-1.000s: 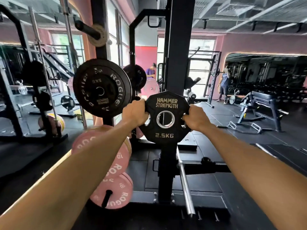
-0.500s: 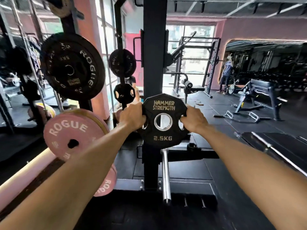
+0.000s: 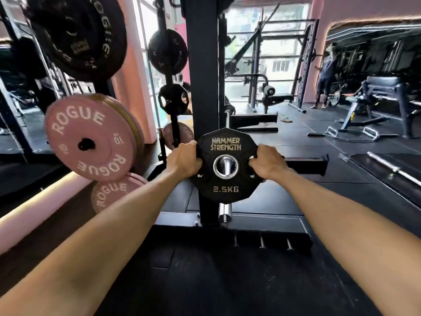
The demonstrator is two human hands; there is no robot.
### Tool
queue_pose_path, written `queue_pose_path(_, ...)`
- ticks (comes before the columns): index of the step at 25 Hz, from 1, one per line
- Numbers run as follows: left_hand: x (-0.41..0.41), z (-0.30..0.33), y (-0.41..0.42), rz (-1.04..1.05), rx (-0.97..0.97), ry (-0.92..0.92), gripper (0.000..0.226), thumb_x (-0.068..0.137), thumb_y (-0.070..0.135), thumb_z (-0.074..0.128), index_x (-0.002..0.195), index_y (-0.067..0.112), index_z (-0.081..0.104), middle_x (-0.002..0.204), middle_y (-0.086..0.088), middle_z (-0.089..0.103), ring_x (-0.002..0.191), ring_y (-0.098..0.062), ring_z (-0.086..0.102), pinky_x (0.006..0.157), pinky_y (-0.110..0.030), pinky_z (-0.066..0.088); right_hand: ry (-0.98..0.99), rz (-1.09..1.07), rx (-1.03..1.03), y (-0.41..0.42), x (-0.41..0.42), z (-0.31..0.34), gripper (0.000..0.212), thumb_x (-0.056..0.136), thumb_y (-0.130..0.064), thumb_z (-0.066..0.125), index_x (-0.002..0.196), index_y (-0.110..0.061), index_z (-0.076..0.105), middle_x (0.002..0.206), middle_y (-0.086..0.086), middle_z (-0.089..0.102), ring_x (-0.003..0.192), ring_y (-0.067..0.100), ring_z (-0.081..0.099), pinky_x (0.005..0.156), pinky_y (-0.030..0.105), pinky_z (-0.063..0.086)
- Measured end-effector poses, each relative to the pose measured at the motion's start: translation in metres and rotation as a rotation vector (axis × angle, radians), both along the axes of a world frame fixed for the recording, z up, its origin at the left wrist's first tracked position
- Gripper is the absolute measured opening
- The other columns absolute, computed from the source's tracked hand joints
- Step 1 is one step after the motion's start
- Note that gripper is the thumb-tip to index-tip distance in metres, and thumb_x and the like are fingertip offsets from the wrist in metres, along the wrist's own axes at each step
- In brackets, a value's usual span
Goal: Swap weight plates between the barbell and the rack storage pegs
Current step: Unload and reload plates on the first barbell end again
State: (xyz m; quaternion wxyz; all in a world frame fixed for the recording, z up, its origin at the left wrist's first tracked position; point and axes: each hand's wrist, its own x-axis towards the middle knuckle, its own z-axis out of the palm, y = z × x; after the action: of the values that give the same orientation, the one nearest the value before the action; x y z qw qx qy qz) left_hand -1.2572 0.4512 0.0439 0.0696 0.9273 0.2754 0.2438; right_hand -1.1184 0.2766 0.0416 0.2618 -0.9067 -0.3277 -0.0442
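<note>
My left hand [image 3: 183, 161] and right hand [image 3: 266, 163] curl round opposite edges of the black 2.5KG plate [image 3: 225, 165]. I hold it upright before the rack post [image 3: 202, 65], the barbell sleeve [image 3: 225, 212] showing through its centre hole. Pink plates [image 3: 91, 137] hang left.

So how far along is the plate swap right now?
Done: nothing that this view can confirm. In hand: the left hand and right hand grip the black 2.5KG plate by its edges, its centre hole lined up over the barbell sleeve, whose end shows through the hole. Left: seat that plate, then deal with the pink Rogue plates on the rack pegs.
</note>
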Motion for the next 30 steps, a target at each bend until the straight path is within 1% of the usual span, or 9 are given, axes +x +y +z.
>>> queue_pose_path(3, 0.004, -0.064, -0.001, 0.005, -0.010, -0.004, 0.026, 0.077, 0.015, 0.056, 0.102, 0.009, 0.056, 0.106, -0.019, 0.066, 0.100, -0.044, 0.061, 0.075, -0.041, 0.047, 0.008, 0.006, -0.001, -0.002, 0.006, -0.059, 0.008, 0.082, -0.016, 0.054, 0.086, -0.009, 0.054, 0.093, 0.011, 0.063, 0.079, 0.031, 0.061, 0.067, 0.033, 0.047)
queue_pose_path(6, 0.006, -0.122, 0.006, -0.006, -0.005, -0.016, 0.024, 0.076, 0.017, 0.057, 0.099, 0.010, 0.056, 0.107, -0.018, 0.067, 0.098, -0.042, 0.061, 0.072, -0.039, 0.045, -0.006, 0.002, -0.008, 0.001, 0.005, -0.113, 0.009, 0.083, -0.015, 0.055, 0.090, -0.009, 0.057, 0.090, 0.010, 0.063, 0.084, 0.033, 0.063, 0.069, 0.033, 0.049)
queue_pose_path(9, 0.007, -0.163, 0.011, 0.005, -0.002, 0.005, 0.025, 0.078, 0.016, 0.057, 0.101, 0.009, 0.056, 0.106, -0.017, 0.066, 0.099, -0.042, 0.061, 0.071, -0.038, 0.042, -0.009, 0.007, 0.009, 0.005, 0.003, -0.153, 0.007, 0.083, -0.014, 0.055, 0.089, -0.009, 0.055, 0.089, 0.009, 0.062, 0.082, 0.033, 0.062, 0.068, 0.034, 0.048)
queue_pose_path(12, 0.008, -0.192, 0.019, -0.009, -0.028, -0.007, 0.021, 0.077, 0.017, 0.057, 0.097, 0.011, 0.055, 0.104, -0.016, 0.067, 0.098, -0.041, 0.061, 0.073, -0.039, 0.045, -0.011, 0.006, -0.002, 0.011, 0.005, -0.182, 0.005, 0.086, -0.013, 0.054, 0.086, -0.010, 0.051, 0.087, 0.009, 0.061, 0.074, 0.030, 0.058, 0.066, 0.032, 0.042)
queue_pose_path(16, 0.013, -0.219, 0.029, 0.024, -0.044, 0.023, 0.025, 0.080, 0.018, 0.057, 0.104, 0.011, 0.056, 0.106, -0.014, 0.065, 0.100, -0.040, 0.060, 0.069, -0.036, 0.038, 0.020, -0.019, -0.022, 0.029, 0.010, -0.213, 0.009, 0.084, -0.015, 0.055, 0.090, -0.009, 0.053, 0.094, 0.011, 0.061, 0.082, 0.034, 0.058, 0.070, 0.034, 0.045)
queue_pose_path(19, 0.022, -0.231, 0.035, 0.016, -0.049, 0.021, 0.029, 0.080, 0.016, 0.056, 0.108, 0.011, 0.056, 0.105, -0.015, 0.066, 0.100, -0.041, 0.061, 0.068, -0.036, 0.038, 0.023, -0.037, -0.008, 0.035, 0.018, -0.226, 0.013, 0.084, -0.016, 0.054, 0.095, -0.009, 0.053, 0.101, 0.013, 0.062, 0.091, 0.037, 0.059, 0.073, 0.035, 0.045)
queue_pose_path(25, 0.046, -0.244, 0.033, -0.032, -0.040, -0.026, 0.021, 0.078, 0.011, 0.053, 0.100, 0.009, 0.051, 0.097, -0.017, 0.066, 0.093, -0.043, 0.061, 0.068, -0.036, 0.037, 0.042, -0.057, 0.020, 0.029, 0.036, -0.239, 0.016, 0.080, -0.020, 0.052, 0.092, -0.011, 0.055, 0.100, 0.013, 0.065, 0.092, 0.037, 0.060, 0.074, 0.037, 0.048)
queue_pose_path(28, 0.044, -0.255, 0.033, -0.027, 0.004, -0.114, 0.021, 0.078, 0.010, 0.052, 0.098, 0.009, 0.049, 0.094, -0.016, 0.067, 0.088, -0.043, 0.061, 0.064, -0.035, 0.034, 0.018, -0.043, 0.097, 0.027, 0.034, -0.248, 0.020, 0.083, -0.018, 0.052, 0.102, -0.011, 0.055, 0.102, 0.013, 0.066, 0.094, 0.038, 0.060, 0.075, 0.038, 0.048)
queue_pose_path(30, 0.042, -0.263, 0.030, -0.029, 0.025, -0.174, 0.022, 0.079, 0.010, 0.052, 0.101, 0.009, 0.049, 0.094, -0.014, 0.066, 0.086, -0.041, 0.061, 0.062, -0.035, 0.033, -0.043, -0.049, 0.131, 0.027, 0.031, -0.253, 0.022, 0.086, -0.016, 0.052, 0.107, -0.009, 0.053, 0.100, 0.013, 0.065, 0.094, 0.039, 0.060, 0.072, 0.037, 0.045)
